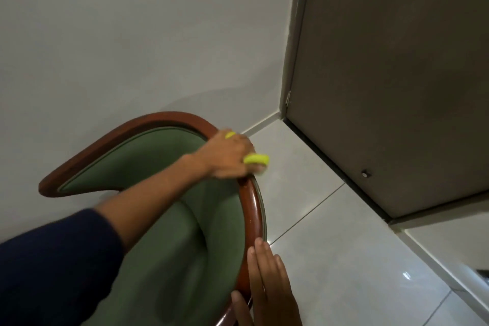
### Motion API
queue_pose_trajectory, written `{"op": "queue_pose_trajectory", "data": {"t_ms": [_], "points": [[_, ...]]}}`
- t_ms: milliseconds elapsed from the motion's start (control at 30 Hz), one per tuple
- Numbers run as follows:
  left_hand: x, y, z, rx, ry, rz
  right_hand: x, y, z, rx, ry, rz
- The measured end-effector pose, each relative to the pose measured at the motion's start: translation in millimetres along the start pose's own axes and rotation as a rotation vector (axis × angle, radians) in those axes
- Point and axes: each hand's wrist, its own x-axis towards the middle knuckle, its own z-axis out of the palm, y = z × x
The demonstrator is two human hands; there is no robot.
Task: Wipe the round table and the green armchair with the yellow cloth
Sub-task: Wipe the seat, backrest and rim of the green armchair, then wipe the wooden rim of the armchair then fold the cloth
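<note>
The green armchair (pixel 169 246) has padded green upholstery and a curved, polished brown wooden rim (pixel 251 209). It fills the lower middle of the head view, with its back near the wall. My left hand (pixel 227 156), on a navy-sleeved arm coming in from the lower left, presses the yellow cloth (pixel 256 159) onto the top right of the rim. Only small bits of cloth stick out between the fingers. My right hand (pixel 267 286) clasps the rim lower down, fingers flat along its outer side and thumb on the inner side. The round table is out of view.
A pale wall (pixel 132 34) stands right behind the chair. A grey-brown door (pixel 397 74) is at the right, with a small door stop (pixel 366 173) near its bottom edge. Glossy white floor tiles (pixel 344 259) stretch to the right of the chair.
</note>
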Motion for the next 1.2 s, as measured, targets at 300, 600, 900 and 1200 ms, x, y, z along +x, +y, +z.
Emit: {"op": "queue_pose_trajectory", "data": {"t_ms": [300,600,900,1200], "points": [[-67.9,-25.2,-8.8,-1.716,0.616,-0.406,28.5,-20.1,-48.3,0.166,-0.097,0.12],[-348.6,61.6,73.7,-2.305,0.935,-0.844,49.4,-183.6,-73.7,0.971,-0.664,0.348],[-622.1,142.3,164.5,-2.147,1.259,-1.136,-123.1,-395.2,-4.9,0.868,-1.107,0.142],[-799.1,228.3,263.7,-2.135,1.522,-1.654,-281.7,-531.4,46.0,0.796,-1.592,-0.048]]}}
